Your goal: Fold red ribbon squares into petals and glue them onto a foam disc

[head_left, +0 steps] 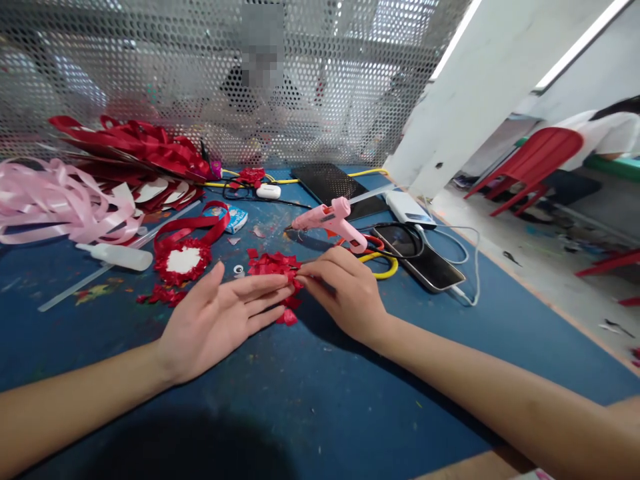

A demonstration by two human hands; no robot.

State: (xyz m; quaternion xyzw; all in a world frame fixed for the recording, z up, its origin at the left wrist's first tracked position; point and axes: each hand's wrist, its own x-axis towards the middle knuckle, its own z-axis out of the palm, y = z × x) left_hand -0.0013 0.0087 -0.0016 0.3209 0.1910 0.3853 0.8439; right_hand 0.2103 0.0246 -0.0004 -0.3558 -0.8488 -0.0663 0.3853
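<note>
Small red ribbon pieces (273, 263) lie in a pile on the blue table (280, 413). My left hand (220, 319) is open, palm turned up and inward, its fingertips against the pile's near edge. At the pile's right side, my right hand (345, 287) has thumb and fingers pinched together; whatever is between them is too small to make out. A googly eye (239, 269) rests left of the pile. Farther left lies a red ruffled rosette with a white centre (184, 261) and a red ribbon loop. Behind my right hand sits a pink glue gun (327, 219).
Pink ribbons (65, 203), red ribbons (145, 147) and a white squeeze bottle (117, 257) occupy the left. Scissors with yellow handles (385, 267), a cabled phone (425, 260), a white power bank (407, 208) and a dark tablet (333, 187) lie right. Perforated metal (175, 80) stands behind.
</note>
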